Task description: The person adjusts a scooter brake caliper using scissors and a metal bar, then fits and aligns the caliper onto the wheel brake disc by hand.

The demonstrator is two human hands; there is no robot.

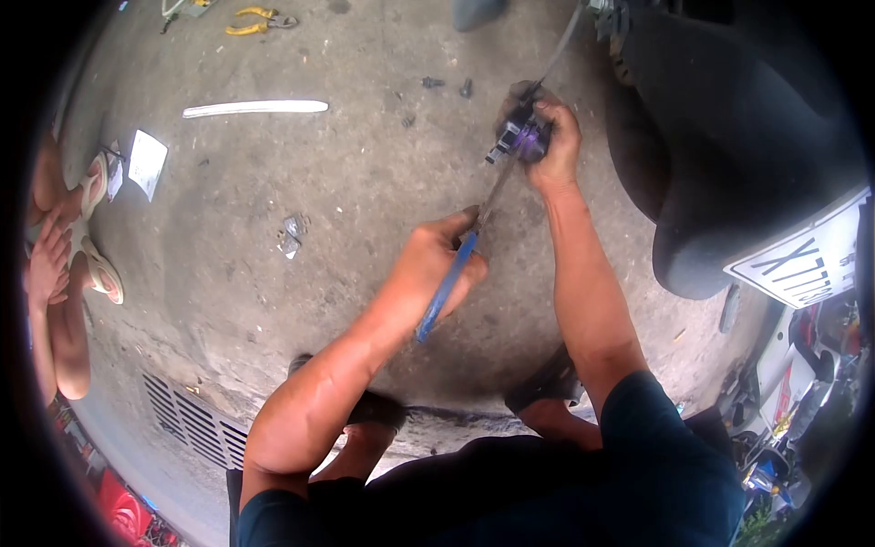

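Over the concrete floor, my left hand (447,260) is closed around a tool with a blue handle (447,286). The jaws of that tool are hidden by my fingers, near the lower end of a thin dark cable (498,190). Higher up and to the right, my right hand (552,137) grips a small black part (519,132) with a purple patch on it. From this part the cable runs down to my left hand, and a grey line (562,53) goes up toward the vehicle at the top right.
Yellow-handled pliers (259,22), a white strip (255,108), two dark bolts (466,88) and a crumpled silvery piece (291,237) lie on the floor. A black vehicle with a licence plate (807,255) stands at right. Another person's hands (49,260) and sandalled feet are at left, near a metal grate (193,421).
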